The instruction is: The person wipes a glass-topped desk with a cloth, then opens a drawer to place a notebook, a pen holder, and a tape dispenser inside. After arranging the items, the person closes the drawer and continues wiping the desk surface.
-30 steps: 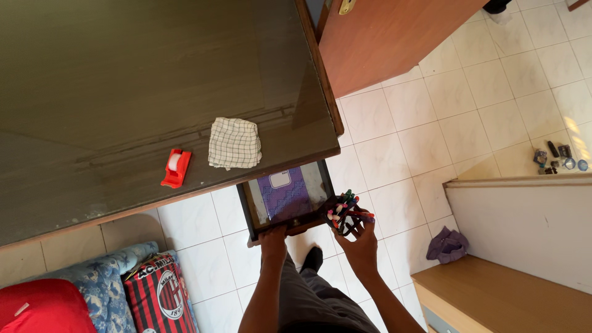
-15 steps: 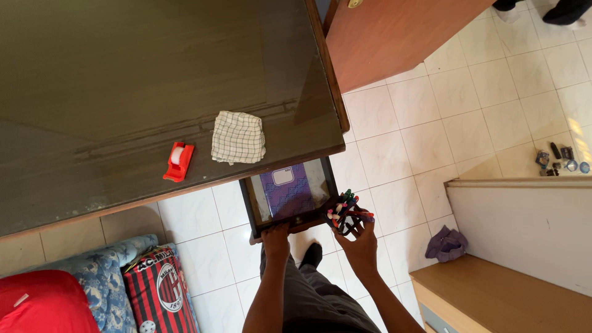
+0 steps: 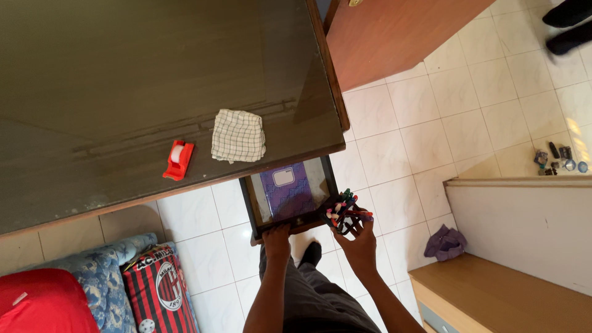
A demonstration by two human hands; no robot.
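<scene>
Right hand is closed round a dark mesh pen holder full of coloured markers, gripping it from below w/ fingers wrapped on its underside; the holder tilts so the marker tips fan up and left, and it sits just beside the right front corner of the open drawer, overlapping that corner. Left hand grips the drawer's front edge, fingers curled over the wooden lip near the middle; thumb not visible, so can't tell how tight. Both hands are near each other, the holder slightly above and right of the left hand. Inside the drawer lies a purple notebook w/ a white label near its top, flat, taking up most of the drawer floor. The drawer sticks out from under the dark bench, at its front right end. On the bench, near the edge just above the drawer, sits a folded checked cloth, and left of it, apart, a red tape dispenser. Below the hands: the person's dark trousers and one foot on the white tiled floor. Far left bottom: a red-and-black striped pillow beside blue floral bedding. Right: a purple rag on a low wooden shelf corner.
</scene>
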